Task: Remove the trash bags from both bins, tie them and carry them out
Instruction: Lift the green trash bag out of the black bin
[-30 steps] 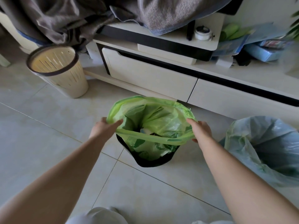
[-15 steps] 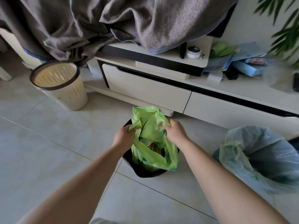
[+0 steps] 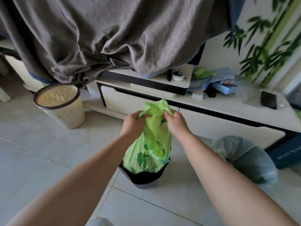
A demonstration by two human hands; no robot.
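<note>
Both left hand (image 3: pixel 133 123) and right hand (image 3: pixel 175 123) grip the green bag (image 3: pixel 150 154) at its neck.

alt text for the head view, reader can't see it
The left hand and right hand grip the gathered neck of a green trash bag standing in a black bin. A grey-lined bin stands right of it, a cream basket left.

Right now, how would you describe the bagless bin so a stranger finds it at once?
Find the grey blanket over the white cabinet. On the floor under its left folds stands a bin. It alone is cream, slotted and dark-rimmed; the others hold a green bag and a grey bag.
</note>
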